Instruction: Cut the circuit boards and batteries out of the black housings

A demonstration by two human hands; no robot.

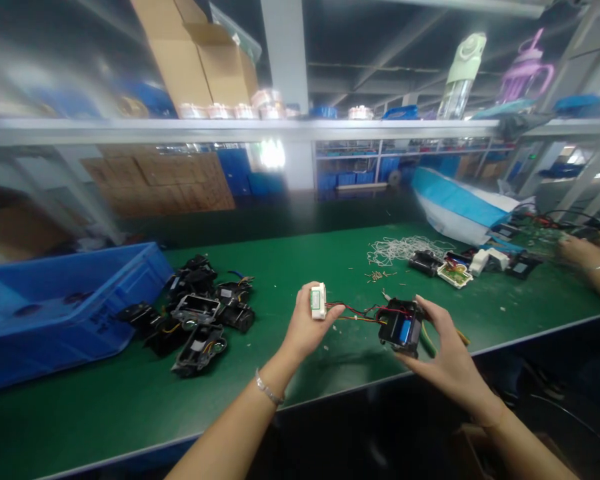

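Note:
My left hand (303, 323) is closed on a small white plastic module (319, 301) with a green face. Red, black and yellow wires (357, 313) run from it across to a black plastic housing (401, 328), which has a blue cylindrical part inside. My right hand (445, 347) grips that housing, thumb and fingers on opposite sides. Both pieces are held above the green bench top near its front edge. Under the right hand a green and yellow cord (429, 341) shows in part.
Black housings (200, 320) lie heaped beside a blue bin (70, 313) at left. White strings (405, 249), small screws (377, 275) and an opened white-shelled circuit board (454, 273) lie behind my right hand. Another person's hands (587, 250) are at far right. A shelf (290, 132) crosses above.

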